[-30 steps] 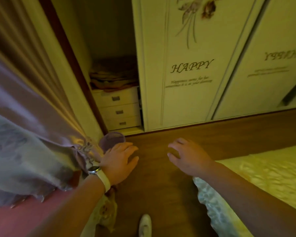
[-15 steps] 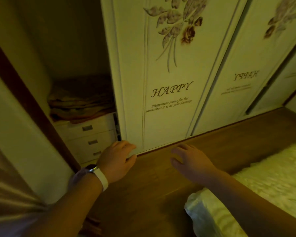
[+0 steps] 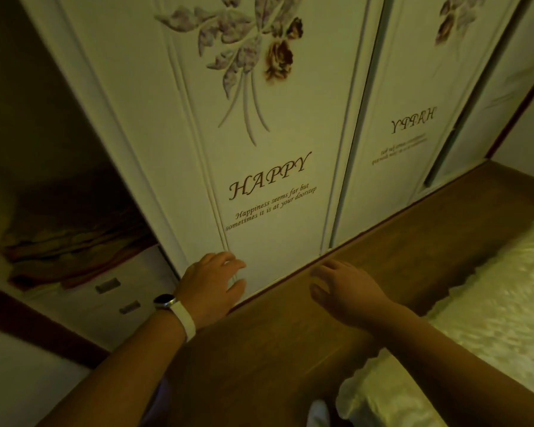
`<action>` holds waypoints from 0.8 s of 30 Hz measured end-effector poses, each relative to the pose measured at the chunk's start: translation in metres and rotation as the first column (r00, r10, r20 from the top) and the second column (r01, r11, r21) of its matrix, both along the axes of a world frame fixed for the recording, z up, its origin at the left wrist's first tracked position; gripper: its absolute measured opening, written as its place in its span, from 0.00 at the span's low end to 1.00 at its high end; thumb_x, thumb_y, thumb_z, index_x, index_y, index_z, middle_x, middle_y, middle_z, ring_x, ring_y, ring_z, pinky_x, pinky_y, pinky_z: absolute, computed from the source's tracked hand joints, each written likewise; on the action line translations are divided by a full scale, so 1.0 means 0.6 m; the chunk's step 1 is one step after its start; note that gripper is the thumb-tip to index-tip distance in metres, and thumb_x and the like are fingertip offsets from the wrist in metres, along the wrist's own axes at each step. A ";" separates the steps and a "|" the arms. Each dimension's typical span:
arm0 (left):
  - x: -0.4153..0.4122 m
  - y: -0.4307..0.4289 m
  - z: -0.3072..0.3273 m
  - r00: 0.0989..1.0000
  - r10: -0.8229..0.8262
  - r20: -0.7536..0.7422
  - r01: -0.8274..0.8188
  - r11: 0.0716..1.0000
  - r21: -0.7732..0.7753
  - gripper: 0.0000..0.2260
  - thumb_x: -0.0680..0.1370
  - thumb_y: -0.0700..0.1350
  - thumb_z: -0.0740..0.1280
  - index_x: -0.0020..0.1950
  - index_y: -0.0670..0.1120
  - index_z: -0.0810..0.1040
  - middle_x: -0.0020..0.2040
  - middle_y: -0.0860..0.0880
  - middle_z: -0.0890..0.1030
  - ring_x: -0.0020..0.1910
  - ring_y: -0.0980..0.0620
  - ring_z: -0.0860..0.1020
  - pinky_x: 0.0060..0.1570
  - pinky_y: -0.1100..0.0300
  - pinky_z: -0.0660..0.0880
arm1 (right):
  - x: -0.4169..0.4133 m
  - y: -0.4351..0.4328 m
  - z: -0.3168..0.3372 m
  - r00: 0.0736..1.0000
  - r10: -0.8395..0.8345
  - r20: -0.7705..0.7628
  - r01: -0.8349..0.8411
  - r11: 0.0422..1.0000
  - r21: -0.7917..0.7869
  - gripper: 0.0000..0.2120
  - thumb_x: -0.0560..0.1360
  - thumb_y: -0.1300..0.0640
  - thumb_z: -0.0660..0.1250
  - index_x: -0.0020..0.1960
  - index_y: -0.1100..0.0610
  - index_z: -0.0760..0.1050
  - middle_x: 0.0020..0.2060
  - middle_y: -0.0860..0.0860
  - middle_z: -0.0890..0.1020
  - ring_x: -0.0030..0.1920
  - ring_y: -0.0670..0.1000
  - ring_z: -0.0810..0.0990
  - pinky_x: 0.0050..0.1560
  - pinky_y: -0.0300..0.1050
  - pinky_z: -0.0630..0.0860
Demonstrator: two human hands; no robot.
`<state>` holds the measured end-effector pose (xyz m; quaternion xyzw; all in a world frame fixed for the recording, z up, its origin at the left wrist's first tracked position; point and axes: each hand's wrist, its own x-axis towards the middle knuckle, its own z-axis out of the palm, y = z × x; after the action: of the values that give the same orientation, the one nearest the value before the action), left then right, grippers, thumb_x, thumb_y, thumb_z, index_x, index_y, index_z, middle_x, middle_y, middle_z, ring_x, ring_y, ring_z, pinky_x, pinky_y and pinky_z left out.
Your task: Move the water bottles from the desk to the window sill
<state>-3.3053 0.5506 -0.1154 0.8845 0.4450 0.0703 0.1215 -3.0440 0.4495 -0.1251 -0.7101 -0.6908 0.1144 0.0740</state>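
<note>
Wardrobe door (image 3: 259,134) saying "HAPPY" in curly letters, my left hand (image 3: 211,288) and right hand (image 3: 344,289) apart, both empty, fingers loose.

No bottles are showing in this view, and the desk and sill are lying outside it too. The left hand (image 3: 211,285) is hovering with its fingers loosely spread at the foot of the wardrobe door (image 3: 272,235), carrying nothing. The right hand (image 3: 342,291) is hovering palm down over the wooden floor (image 3: 290,340), fingers apart, carrying nothing either.
</note>
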 end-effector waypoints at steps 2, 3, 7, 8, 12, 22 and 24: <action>0.047 0.031 0.010 1.000 -0.007 -0.026 0.007 1.000 -0.016 0.19 0.81 0.54 0.62 0.71 0.52 0.72 0.71 0.52 0.71 0.71 0.50 0.66 0.68 0.52 0.66 | 0.041 0.034 0.003 1.000 -0.006 -0.025 0.005 1.000 -0.009 0.22 0.80 0.40 0.55 0.70 0.47 0.69 0.65 0.49 0.75 0.63 0.53 0.74 0.61 0.50 0.72; 0.071 0.047 0.017 0.999 -0.016 -0.039 0.016 1.000 -0.012 0.19 0.81 0.54 0.62 0.71 0.52 0.72 0.71 0.51 0.71 0.71 0.50 0.66 0.68 0.52 0.66 | 0.062 0.051 0.008 0.999 -0.009 -0.040 0.009 1.000 -0.004 0.22 0.80 0.40 0.56 0.70 0.47 0.69 0.65 0.49 0.75 0.62 0.52 0.74 0.61 0.49 0.73; 0.179 0.123 0.044 0.998 -0.058 -0.035 0.060 0.997 0.048 0.19 0.80 0.54 0.63 0.70 0.51 0.73 0.71 0.49 0.72 0.70 0.48 0.68 0.68 0.49 0.67 | 0.162 0.125 0.031 0.996 -0.056 -0.072 0.060 0.997 0.058 0.22 0.80 0.41 0.57 0.71 0.48 0.69 0.64 0.50 0.76 0.60 0.52 0.76 0.57 0.49 0.75; 0.205 0.138 0.048 0.997 -0.075 -0.031 0.077 0.996 0.055 0.19 0.81 0.54 0.63 0.70 0.51 0.73 0.70 0.49 0.73 0.70 0.48 0.68 0.68 0.48 0.68 | 0.186 0.137 0.034 0.994 -0.074 -0.081 0.079 0.995 0.064 0.22 0.80 0.41 0.57 0.71 0.48 0.69 0.64 0.50 0.76 0.59 0.53 0.77 0.57 0.49 0.76; 0.300 0.184 0.053 0.985 -0.160 -0.059 0.163 0.984 0.065 0.19 0.80 0.54 0.62 0.70 0.51 0.74 0.70 0.49 0.73 0.70 0.48 0.68 0.68 0.48 0.68 | 0.257 0.153 0.036 0.981 -0.152 -0.121 0.157 0.987 0.035 0.21 0.80 0.42 0.58 0.70 0.49 0.70 0.62 0.50 0.78 0.57 0.53 0.78 0.54 0.47 0.76; 0.501 0.329 0.019 0.934 -0.351 -0.061 0.354 0.934 0.044 0.19 0.80 0.54 0.63 0.70 0.50 0.74 0.70 0.49 0.73 0.69 0.48 0.69 0.67 0.51 0.67 | 0.420 0.214 0.006 0.933 -0.346 -0.103 0.345 0.938 -0.032 0.20 0.79 0.41 0.58 0.67 0.48 0.71 0.58 0.50 0.78 0.54 0.53 0.78 0.45 0.44 0.72; 0.546 0.368 0.003 0.916 -0.397 -0.060 0.399 0.916 0.029 0.19 0.80 0.54 0.62 0.70 0.50 0.74 0.70 0.49 0.73 0.70 0.48 0.69 0.67 0.51 0.67 | 0.452 0.235 -0.011 0.915 -0.396 -0.082 0.392 0.918 -0.061 0.21 0.79 0.40 0.58 0.67 0.47 0.70 0.59 0.49 0.77 0.54 0.53 0.79 0.45 0.43 0.70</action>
<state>-2.9779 0.7714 -0.1138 0.9604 0.2572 0.0297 0.1032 -2.7731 0.5903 -0.1314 -0.8301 -0.5267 0.1451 0.1120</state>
